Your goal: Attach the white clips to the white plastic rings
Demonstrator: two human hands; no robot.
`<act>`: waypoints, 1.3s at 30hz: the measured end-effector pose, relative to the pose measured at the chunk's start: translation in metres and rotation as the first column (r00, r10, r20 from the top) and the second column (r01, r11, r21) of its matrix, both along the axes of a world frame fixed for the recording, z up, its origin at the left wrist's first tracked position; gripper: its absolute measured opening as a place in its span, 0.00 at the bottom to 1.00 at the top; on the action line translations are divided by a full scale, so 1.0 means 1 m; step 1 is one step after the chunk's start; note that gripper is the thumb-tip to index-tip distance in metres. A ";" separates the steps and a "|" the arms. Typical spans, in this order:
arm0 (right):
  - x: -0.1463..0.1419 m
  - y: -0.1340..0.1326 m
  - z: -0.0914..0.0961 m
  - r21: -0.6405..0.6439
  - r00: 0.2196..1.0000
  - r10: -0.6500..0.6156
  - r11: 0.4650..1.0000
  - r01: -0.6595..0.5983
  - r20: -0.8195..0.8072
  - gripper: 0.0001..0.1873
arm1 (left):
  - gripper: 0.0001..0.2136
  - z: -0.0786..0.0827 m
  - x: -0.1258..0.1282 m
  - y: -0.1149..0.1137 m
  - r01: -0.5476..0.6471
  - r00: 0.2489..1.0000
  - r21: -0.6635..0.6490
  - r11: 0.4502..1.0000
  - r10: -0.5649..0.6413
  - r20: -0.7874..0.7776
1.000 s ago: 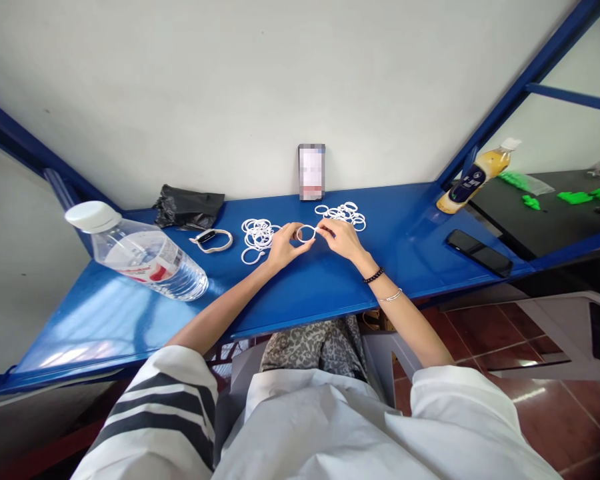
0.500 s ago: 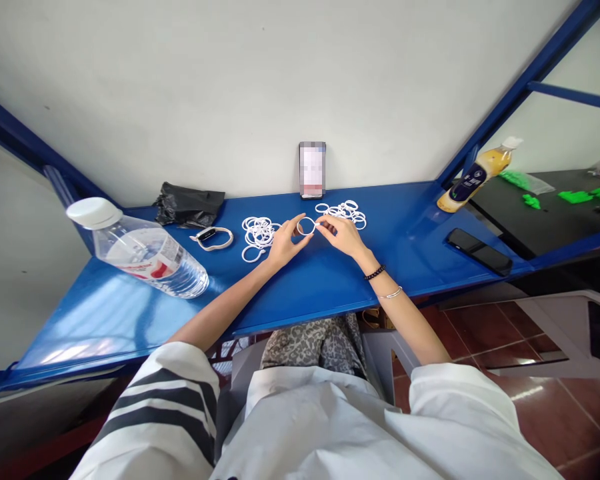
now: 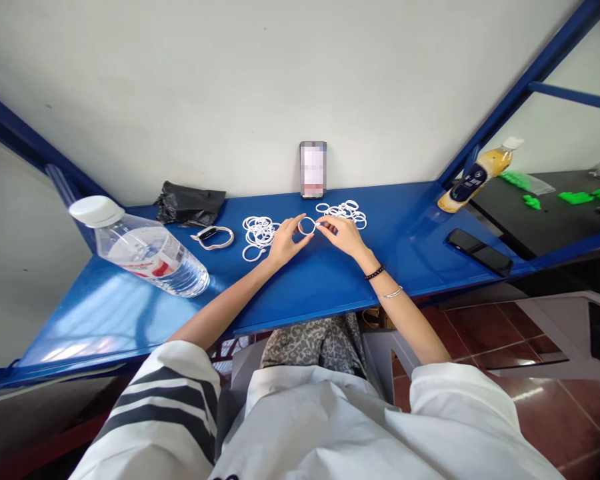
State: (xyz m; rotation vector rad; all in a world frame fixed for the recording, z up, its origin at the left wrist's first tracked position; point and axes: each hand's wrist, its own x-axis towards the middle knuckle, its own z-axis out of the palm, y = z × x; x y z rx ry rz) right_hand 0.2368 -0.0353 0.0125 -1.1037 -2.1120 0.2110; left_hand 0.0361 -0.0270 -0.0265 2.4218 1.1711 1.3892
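A white plastic ring (image 3: 307, 226) is held between my two hands, just above the blue table. My left hand (image 3: 286, 241) grips its left side between thumb and fingers. With thumb and fingertips pinched, my right hand (image 3: 344, 233) has hold of the ring's right side, where a small knob shows. Left of my left hand lies a pile of white rings (image 3: 259, 231), one of them set a little apart at its front. Behind my right hand, more white rings (image 3: 349, 211) lie in a looser group.
A phone (image 3: 313, 170) leans upright against the wall. To the left are a large water bottle (image 3: 150, 257), a wristband watch (image 3: 214, 237) and a black plastic bag (image 3: 190, 203). To the right are a dark phone (image 3: 479, 251) and a drink bottle (image 3: 474, 177).
Almost nothing differs. Both hands keep the same hold on the ring, and the view has shifted very slightly.
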 end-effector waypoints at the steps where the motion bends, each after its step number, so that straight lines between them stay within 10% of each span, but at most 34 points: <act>1: 0.000 0.000 0.000 0.000 1.000 0.003 1.000 -0.003 -0.006 0.15 | 0.21 0.000 0.000 0.000 -0.003 1.000 -0.002 1.000 0.003 -0.001; 13: -0.017 -0.009 -0.003 -0.026 0.986 0.166 0.986 -0.167 -0.030 0.11 | 0.19 0.005 0.001 -0.003 0.077 0.992 -0.053 0.996 -0.082 -0.097; 22: -0.008 -0.002 0.000 -0.063 0.988 -0.070 0.996 0.062 -0.136 0.10 | 0.22 0.006 0.000 -0.002 0.092 0.994 -0.022 0.995 -0.093 -0.055; 39: -0.010 0.002 -0.002 -0.389 0.849 -0.076 0.907 -0.158 -0.523 0.20 | 0.14 0.003 -0.001 0.001 -0.002 0.999 0.017 1.000 0.001 0.055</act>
